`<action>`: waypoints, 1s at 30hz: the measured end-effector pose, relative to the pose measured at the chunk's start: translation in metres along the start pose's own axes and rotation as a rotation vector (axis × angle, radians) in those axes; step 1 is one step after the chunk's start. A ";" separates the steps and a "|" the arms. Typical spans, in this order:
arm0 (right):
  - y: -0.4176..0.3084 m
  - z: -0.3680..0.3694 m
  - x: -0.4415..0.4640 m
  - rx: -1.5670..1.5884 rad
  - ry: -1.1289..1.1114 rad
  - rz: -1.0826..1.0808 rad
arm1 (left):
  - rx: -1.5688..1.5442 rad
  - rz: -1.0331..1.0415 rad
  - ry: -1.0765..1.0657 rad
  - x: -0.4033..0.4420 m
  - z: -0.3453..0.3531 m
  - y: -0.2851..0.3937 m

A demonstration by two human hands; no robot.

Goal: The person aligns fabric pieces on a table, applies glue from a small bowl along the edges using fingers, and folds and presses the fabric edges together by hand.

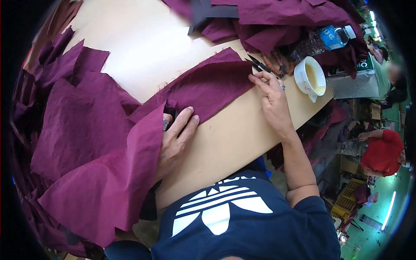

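While the right hand (272, 93) touches cloth (212, 84), a bowl (301, 79) stands near.

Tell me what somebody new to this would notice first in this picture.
Probably the maroon cloth, heaped over the left of the pale table and along its far side. Next, the bare hands: the left hand on the cloth, the right hand at a strip's right tip. A white bowl also stands out beyond the right hand, near a plastic bottle.

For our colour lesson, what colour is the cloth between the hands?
The cloth is reddish purple, clearest in the head view.
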State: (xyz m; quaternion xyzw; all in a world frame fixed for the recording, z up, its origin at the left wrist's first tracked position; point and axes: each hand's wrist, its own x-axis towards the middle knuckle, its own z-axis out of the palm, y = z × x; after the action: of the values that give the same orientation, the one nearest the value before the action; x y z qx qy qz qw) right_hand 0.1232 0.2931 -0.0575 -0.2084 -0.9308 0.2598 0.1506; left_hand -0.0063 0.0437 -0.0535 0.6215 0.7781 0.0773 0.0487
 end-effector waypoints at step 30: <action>-0.032 0.005 -0.022 -0.827 -0.068 -0.419 | -2.648 -0.299 0.118 -0.037 0.071 -0.036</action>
State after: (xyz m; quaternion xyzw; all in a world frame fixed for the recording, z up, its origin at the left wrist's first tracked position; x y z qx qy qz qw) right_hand 0.1302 0.2561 -0.0479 -0.0499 -0.9827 -0.1627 0.0734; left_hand -0.0201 0.0038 -0.1303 0.0107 0.1780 0.7903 0.5862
